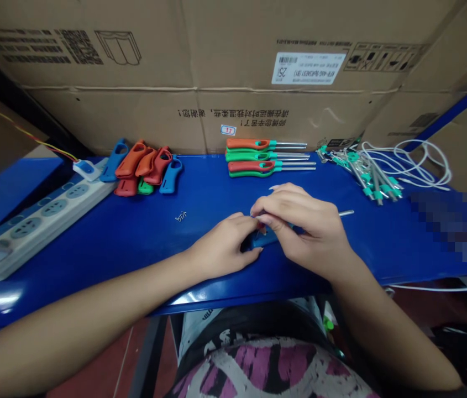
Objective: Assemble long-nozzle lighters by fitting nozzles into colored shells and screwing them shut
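A blue stick lighter [263, 238] lies on the table, partly covered by both hands, its metal tube [346, 213] showing beyond the right one. My left hand [227, 243] is closed about the handle's left end, fingers on the far side and thumb on the near side. Over the handle, my right hand [310, 226] pinches thumb and forefinger together. Something small and red shows under that pinch, but what the fingertips hold is hidden. A small pile of screws [180, 216] lies left of the hands.
Coloured lighter handles [144, 166] are heaped at back left beside a power strip [51, 213]. Several assembled lighters [252, 156] are stacked at the back. Metal tubes with green parts [376, 179] and a white cable [428, 160] lie at right. Cardboard [134, 116] walls the back.
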The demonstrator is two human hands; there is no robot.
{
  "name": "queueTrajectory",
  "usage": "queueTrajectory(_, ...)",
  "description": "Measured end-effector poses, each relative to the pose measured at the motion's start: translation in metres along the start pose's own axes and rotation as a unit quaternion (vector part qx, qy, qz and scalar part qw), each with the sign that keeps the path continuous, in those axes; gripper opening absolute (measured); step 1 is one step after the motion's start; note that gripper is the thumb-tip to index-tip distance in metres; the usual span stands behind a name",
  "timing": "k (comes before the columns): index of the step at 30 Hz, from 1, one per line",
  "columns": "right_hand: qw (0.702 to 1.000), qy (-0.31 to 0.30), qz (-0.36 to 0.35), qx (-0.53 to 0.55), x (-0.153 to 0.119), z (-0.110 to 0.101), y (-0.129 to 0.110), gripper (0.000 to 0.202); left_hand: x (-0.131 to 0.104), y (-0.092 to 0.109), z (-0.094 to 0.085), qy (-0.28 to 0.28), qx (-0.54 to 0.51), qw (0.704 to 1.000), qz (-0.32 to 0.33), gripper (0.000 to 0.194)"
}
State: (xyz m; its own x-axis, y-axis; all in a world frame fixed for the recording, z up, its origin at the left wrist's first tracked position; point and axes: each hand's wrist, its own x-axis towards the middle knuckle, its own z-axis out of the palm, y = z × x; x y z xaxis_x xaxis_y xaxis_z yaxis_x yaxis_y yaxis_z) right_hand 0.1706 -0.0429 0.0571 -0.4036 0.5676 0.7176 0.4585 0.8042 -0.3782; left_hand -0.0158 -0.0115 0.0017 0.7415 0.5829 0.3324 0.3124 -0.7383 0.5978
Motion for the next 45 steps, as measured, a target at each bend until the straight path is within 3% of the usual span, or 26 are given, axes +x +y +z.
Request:
queueTrajectory(6,0.998,-0.008,0.018,-0.052,0.001,-0.002,-0.011,0.017,-0.001,0.004,0.002,0.001,0.005,1.000,-0.014,0.024)
queueTrajectory(12,0.995,-0.033,0.038,-0.084,-0.001,0.009,-0.029,0.023,0.001,0.013,0.003,0.019,-0.010,1.000,-0.011,0.014)
queueTrajectory(16,0.996,0.048,0.069,-0.031,-0.002,0.000,-0.027,0.017,0.001,0.016,-0.009,-0.015,0.046,0.998,-0.047,0.025)
queueTrajectory(18,0.985,0.109,0.104,-0.079,-0.002,-0.019,-0.014,0.014,0.000,0.016,-0.019,-0.046,0.090,0.991,-0.082,0.036)
queueTrajectory(21,0.960,0.155,0.102,-0.210,-0.001,-0.058,0.024,0.010,0.001,0.014,-0.033,-0.077,0.151,0.978,-0.118,0.040)
queueTrajectory(24,0.939,0.110,0.130,-0.298,-0.003,-0.093,0.074,0.009,0.004,0.008,-0.038,-0.094,0.195,0.968,-0.130,0.034)
queueTrajectory(27,0.922,0.073,0.147,-0.350,-0.016,-0.110,0.111,0.011,0.009,0.001,-0.037,-0.111,0.229,0.960,-0.112,0.028)
queueTrajectory(32,0.896,0.101,0.193,-0.387,-0.051,-0.105,0.130,0.013,0.030,-0.018,-0.051,-0.057,0.241,0.968,-0.038,0.026)
queueTrajectory(35,0.911,0.090,0.225,-0.334,-0.065,-0.099,0.139,0.012,0.054,-0.036,-0.069,0.013,0.253,0.967,-0.008,0.029)
queueTrajectory(38,0.920,0.085,0.248,-0.292,-0.071,-0.095,0.154,0.011,0.079,-0.057,-0.082,0.065,0.257,0.964,-0.031,0.034)
queueTrajectory(45,0.923,0.044,0.283,-0.256,-0.083,-0.082,0.176,0.017,0.121,-0.091,-0.090,0.036,0.292,0.953,-0.073,0.036)
